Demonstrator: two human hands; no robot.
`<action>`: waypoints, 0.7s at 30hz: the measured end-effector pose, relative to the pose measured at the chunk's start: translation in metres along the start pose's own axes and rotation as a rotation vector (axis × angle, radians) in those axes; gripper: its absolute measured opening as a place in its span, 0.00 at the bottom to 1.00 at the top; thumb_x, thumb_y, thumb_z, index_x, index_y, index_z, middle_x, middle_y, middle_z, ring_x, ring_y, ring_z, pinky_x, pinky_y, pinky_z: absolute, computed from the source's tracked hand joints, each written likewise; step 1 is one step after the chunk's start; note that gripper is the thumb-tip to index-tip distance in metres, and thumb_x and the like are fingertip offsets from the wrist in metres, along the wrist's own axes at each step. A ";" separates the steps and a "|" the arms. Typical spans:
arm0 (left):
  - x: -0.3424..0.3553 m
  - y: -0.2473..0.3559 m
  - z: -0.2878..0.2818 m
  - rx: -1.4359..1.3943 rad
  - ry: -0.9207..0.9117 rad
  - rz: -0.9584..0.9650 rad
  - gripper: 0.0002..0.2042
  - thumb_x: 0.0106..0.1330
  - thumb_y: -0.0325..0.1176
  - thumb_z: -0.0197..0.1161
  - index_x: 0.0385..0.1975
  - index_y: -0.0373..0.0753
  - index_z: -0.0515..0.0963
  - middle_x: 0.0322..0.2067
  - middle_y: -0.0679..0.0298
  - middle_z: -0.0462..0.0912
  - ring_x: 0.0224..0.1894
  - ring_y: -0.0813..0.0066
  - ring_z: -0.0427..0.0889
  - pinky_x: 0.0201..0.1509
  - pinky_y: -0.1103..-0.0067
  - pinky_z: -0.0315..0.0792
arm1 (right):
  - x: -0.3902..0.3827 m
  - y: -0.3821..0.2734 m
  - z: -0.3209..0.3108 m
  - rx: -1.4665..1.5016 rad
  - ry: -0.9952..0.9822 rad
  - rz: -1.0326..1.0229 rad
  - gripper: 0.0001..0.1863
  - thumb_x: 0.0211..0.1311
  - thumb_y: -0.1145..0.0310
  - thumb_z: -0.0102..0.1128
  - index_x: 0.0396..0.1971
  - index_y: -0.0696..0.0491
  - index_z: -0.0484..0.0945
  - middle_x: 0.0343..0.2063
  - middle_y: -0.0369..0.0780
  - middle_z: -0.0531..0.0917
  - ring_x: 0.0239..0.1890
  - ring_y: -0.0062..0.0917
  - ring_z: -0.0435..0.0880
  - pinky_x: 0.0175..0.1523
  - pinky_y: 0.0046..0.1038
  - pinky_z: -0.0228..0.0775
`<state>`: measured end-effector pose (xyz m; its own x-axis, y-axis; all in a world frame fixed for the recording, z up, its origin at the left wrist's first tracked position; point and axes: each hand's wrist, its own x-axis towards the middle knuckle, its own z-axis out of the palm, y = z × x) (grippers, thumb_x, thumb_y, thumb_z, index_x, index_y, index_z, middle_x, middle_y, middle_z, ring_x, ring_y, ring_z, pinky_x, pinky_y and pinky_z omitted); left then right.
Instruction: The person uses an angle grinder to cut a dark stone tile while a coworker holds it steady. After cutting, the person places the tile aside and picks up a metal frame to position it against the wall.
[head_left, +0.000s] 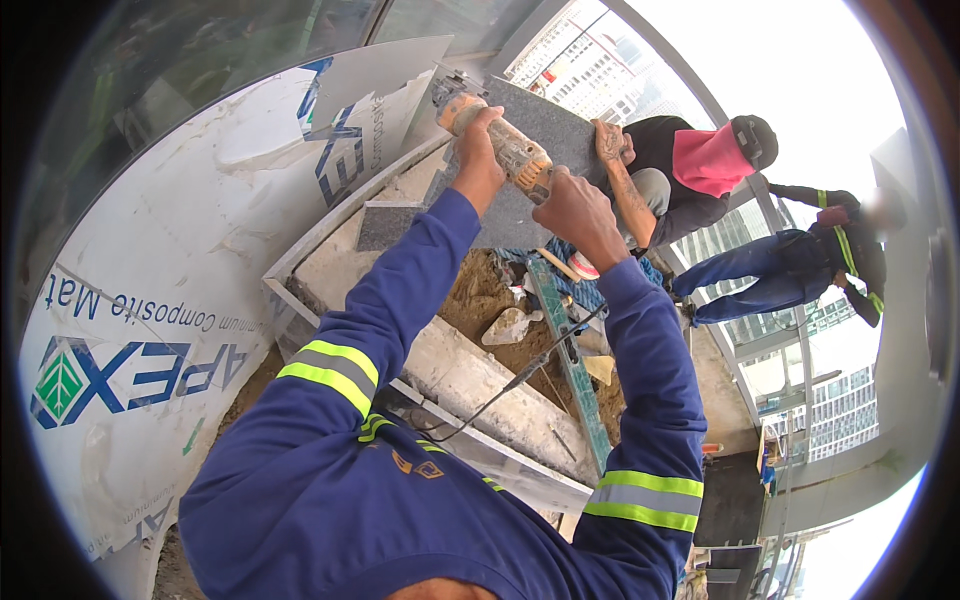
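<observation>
My left hand (480,163) is wrapped round the front of the body of a dusty orange angle grinder (516,152). Its rear end sits in the closed fingers of my right hand (580,214). The metal head of the grinder lies at the far left edge of a dark grey stone slab (548,118); whether the disc touches the stone I cannot tell. A co-worker's hand (610,143) grips the right edge of the slab. Below my right forearm, a black power cord (525,372) runs slantwise.
A crouching co-worker (690,190) with a pink face cloth is close on the right; another person (800,255) stands behind. A green metal bar (568,350) lies across soil and rubble (480,300). White-filmed panels (180,250) lean on the left beside a concrete ledge (490,385).
</observation>
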<state>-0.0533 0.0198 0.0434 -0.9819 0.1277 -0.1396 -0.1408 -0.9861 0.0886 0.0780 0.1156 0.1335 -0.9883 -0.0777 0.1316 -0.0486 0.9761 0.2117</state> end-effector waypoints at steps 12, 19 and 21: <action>0.000 -0.003 -0.007 0.060 0.075 -0.009 0.25 0.55 0.35 0.74 0.52 0.40 0.72 0.42 0.60 0.75 0.41 0.59 0.81 0.45 0.59 0.80 | -0.003 0.002 0.012 0.031 -0.002 -0.007 0.23 0.49 0.64 0.66 0.41 0.65 0.77 0.34 0.58 0.86 0.40 0.50 0.88 0.48 0.46 0.78; 0.007 0.002 0.000 0.002 -0.012 0.021 0.26 0.55 0.35 0.74 0.53 0.40 0.72 0.42 0.60 0.75 0.41 0.60 0.81 0.45 0.59 0.80 | 0.008 0.001 0.002 0.008 0.018 -0.043 0.22 0.49 0.62 0.68 0.38 0.66 0.78 0.33 0.58 0.86 0.39 0.49 0.88 0.46 0.45 0.79; 0.003 0.009 0.000 0.061 0.026 -0.005 0.26 0.55 0.35 0.74 0.53 0.40 0.71 0.43 0.60 0.75 0.42 0.60 0.81 0.45 0.59 0.80 | 0.012 0.000 -0.001 0.070 -0.085 0.002 0.22 0.48 0.62 0.68 0.35 0.66 0.78 0.32 0.58 0.86 0.38 0.48 0.89 0.46 0.44 0.79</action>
<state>-0.0570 0.0114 0.0436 -0.9776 0.1291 -0.1661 -0.1542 -0.9769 0.1480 0.0666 0.1150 0.1360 -0.9970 -0.0609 0.0482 -0.0535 0.9883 0.1426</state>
